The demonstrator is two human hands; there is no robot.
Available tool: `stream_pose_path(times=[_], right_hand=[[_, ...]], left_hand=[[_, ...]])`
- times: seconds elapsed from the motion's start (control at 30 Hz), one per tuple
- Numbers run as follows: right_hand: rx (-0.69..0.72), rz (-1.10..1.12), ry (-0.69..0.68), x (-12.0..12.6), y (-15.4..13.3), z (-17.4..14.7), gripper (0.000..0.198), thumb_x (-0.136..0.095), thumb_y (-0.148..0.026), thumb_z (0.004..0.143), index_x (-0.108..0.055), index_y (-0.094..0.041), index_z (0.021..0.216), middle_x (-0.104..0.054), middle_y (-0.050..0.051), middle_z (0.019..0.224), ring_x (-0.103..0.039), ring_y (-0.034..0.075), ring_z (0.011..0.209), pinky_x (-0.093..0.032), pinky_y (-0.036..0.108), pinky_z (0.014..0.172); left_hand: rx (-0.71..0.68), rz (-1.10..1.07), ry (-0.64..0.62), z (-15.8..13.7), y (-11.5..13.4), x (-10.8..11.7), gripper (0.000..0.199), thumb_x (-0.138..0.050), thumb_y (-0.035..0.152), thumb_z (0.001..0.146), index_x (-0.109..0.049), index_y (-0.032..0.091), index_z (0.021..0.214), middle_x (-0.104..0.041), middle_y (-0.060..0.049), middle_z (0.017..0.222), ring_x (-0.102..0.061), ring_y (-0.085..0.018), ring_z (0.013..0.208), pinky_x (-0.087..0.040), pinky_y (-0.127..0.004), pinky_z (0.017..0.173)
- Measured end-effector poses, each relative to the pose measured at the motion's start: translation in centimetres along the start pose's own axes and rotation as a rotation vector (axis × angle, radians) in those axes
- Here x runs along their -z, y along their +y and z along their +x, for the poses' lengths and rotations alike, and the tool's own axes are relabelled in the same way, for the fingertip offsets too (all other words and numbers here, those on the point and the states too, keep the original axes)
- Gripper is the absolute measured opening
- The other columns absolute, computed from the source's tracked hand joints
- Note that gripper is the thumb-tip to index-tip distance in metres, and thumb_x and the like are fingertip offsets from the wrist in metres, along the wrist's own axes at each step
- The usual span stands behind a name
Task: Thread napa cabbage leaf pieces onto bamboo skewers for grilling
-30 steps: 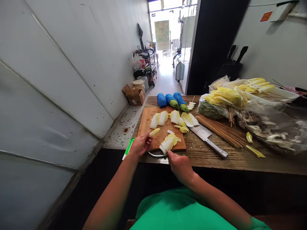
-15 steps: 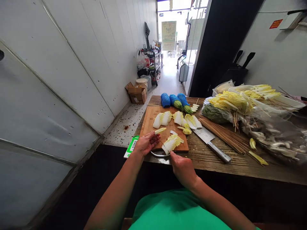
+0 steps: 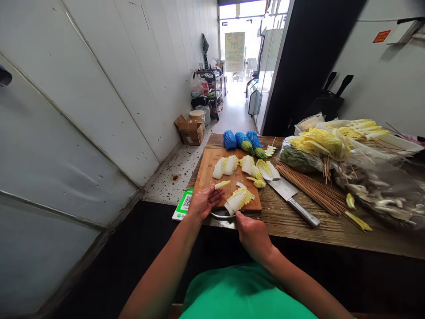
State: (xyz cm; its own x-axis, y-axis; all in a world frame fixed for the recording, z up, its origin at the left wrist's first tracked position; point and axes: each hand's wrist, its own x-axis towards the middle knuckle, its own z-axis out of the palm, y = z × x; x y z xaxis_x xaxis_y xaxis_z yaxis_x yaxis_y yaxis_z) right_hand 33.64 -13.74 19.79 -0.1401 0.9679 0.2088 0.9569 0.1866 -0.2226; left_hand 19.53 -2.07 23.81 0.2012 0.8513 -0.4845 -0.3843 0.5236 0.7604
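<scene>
My left hand (image 3: 203, 204) pinches a small pale-yellow cabbage leaf piece (image 3: 223, 184) between thumb and fingertips, its other fingers loosely spread. A thin wooden skewer (image 3: 223, 197) slants from the left fingers toward my right hand (image 3: 252, 231), whose closed fingers hold its near end. Just beyond the right fingertips, a larger cabbage leaf (image 3: 239, 200) lies on the wooden cutting board (image 3: 206, 170); where the skewer crosses this leaf is hard to make out. More cut cabbage leaves (image 3: 230, 165) lie farther back on the board.
Right of the board lie a cleaver (image 3: 285, 191) and a bundle of skewers (image 3: 312, 188). Piled cabbage (image 3: 318, 141) and a plastic bag of grey-white pieces (image 3: 385, 195) fill the right side. Vegetables in blue foam nets (image 3: 241, 141) stand behind. A green QR card (image 3: 183, 204) sits at left.
The view has shifted very slightly. Both hands keep nearly the same pose, the left fingers a little more spread beside the cabbage piece.
</scene>
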Motion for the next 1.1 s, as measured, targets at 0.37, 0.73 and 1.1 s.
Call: stream_pose_path(times=[0.37, 0.73, 1.1], right_hand=[[-0.025, -0.003, -0.029, 0.55, -0.19, -0.27, 0.036, -0.039, -0.008, 0.085, -0.057, -0.011, 0.115, -0.07, 0.012, 0.09, -0.067, 0.015, 0.077, -0.048, 0.018, 0.068], [-0.025, -0.017, -0.048, 0.49, -0.12, -0.35, 0.033, -0.04, -0.008, 0.085, -0.057, -0.012, 0.113, -0.07, 0.011, 0.089, -0.067, 0.014, 0.076, -0.047, 0.018, 0.071], [-0.04, 0.005, -0.071, 0.95, -0.21, -0.41, 0.034, -0.04, -0.008, 0.085, -0.056, -0.013, 0.114, -0.07, 0.009, 0.086, -0.067, 0.015, 0.076, -0.046, 0.018, 0.065]], left_hand=[[0.021, -0.078, 0.024, 0.13, -0.52, -0.26, 0.011, -0.055, 0.02, 0.083, -0.058, 0.009, 0.082, -0.069, -0.016, 0.081, -0.068, -0.022, 0.078, -0.054, -0.034, 0.073], [0.02, -0.063, 0.025, 0.38, -0.81, -0.13, 0.011, -0.054, 0.019, 0.083, -0.058, 0.009, 0.08, -0.068, -0.015, 0.079, -0.068, -0.022, 0.077, -0.054, -0.031, 0.07], [0.021, -0.094, 0.066, 0.13, -0.74, -0.55, 0.01, -0.056, 0.018, 0.082, -0.058, 0.009, 0.078, -0.068, -0.014, 0.077, -0.068, -0.021, 0.073, -0.053, -0.032, 0.071]])
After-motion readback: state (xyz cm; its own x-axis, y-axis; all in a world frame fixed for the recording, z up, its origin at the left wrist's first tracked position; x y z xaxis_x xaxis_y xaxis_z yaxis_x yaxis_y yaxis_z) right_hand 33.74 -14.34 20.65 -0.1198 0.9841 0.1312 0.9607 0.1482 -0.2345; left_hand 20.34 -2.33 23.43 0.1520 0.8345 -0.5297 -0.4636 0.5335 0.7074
